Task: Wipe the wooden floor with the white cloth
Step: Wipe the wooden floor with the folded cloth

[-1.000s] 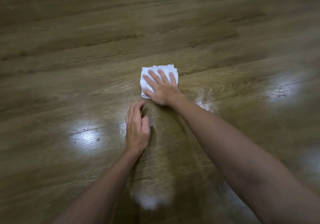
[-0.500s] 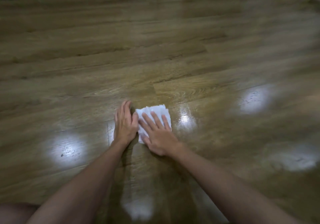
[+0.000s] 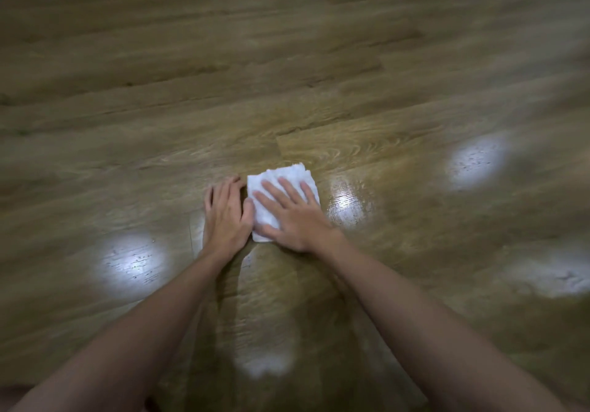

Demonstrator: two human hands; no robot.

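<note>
A folded white cloth lies flat on the wooden floor near the middle of the view. My right hand presses down on it with straight, spread fingers and covers its lower right part. My left hand rests flat on the bare floor just left of the cloth, its thumb touching the cloth's left edge.
Brown wood planks fill the whole view, with several bright light reflections on them. A glossy wet-looking streak shines just right of the cloth.
The cloth and my right hand slid back toward me from farther out, ending beside my left hand, which stayed planted on the floor.
</note>
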